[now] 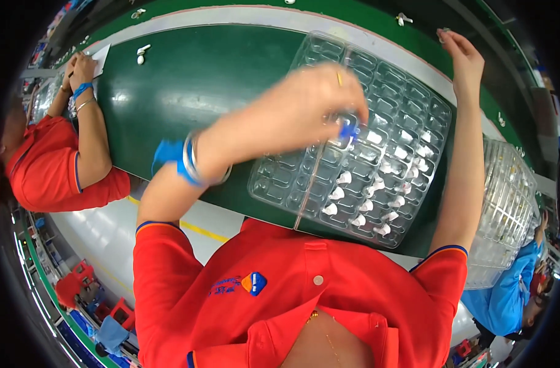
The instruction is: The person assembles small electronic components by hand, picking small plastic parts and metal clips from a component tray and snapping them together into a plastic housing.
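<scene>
My left hand (323,101), blurred by motion, is above a clear plastic compartment tray (280,178). Its fingers are curled in, and something small and blue (349,130) shows at the fingertips; what it is I cannot make out. Small white earbud-like pieces (367,205) sit in several compartments on the tray's right and near side, while many cells on the left and far side hold nothing. Out at the upper right, my right hand (467,58) reaches over the green belt, thumb and fingertips pinched around something too small to name.
Two white pieces (141,54) lie on the green table (188,80). More small parts (404,19) rest on the green belt (335,15) beyond the pale rail. Stacked clear trays (507,202) stand at the right. Co-workers sit left, in a red shirt (53,165), and right, in blue (507,282).
</scene>
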A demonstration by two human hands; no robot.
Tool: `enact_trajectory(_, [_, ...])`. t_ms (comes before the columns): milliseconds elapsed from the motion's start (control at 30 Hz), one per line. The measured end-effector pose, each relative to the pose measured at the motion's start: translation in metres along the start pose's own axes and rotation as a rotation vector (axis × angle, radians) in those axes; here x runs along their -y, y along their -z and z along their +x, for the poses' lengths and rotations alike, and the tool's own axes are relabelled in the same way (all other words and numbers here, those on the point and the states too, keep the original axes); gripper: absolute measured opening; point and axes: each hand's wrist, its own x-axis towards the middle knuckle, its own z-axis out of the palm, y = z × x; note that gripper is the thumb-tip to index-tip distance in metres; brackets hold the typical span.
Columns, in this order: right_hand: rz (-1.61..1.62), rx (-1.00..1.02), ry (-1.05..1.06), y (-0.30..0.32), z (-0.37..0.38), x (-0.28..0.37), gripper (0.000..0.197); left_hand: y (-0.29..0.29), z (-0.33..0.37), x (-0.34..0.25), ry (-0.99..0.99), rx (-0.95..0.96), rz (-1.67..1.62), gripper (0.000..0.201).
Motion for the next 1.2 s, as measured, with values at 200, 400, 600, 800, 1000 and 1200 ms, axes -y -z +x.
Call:
enact_trajectory(200, [0.562,0.256,-0.193,-0.014,-0.038,0.038,0.015,-0.029,-0.025,-0.043,0.091,0.244,0.19,0.016])
enact_trajectory(400, [0.455,0.384,-0.152,-0.031,-0.09,0.095,0.014,-0.027,-0.023,-0.049,0.064,0.265,0.305,0.016])
enact_trajectory(600, [0.22,0.359,0.158,-0.034,-0.116,0.131,0.011,-0.003,-0.006,-0.033,0.404,-0.163,-0.782,0.016])
enact_trajectory(800, [-0.067,0.321,0.464,-0.035,-0.137,0.152,0.015,-0.011,0.004,-0.013,0.438,-0.39,-1.295,0.035])
enact_trajectory(1000, [-0.125,0.369,0.543,-0.047,-0.144,0.149,0.015,-0.017,-0.005,-0.01,0.432,-0.309,-1.59,0.033])
enact_trajectory(1200, [-0.086,0.383,0.522,-0.048,-0.145,0.149,0.015,-0.02,-0.009,-0.007,0.432,-0.214,-1.618,0.038])
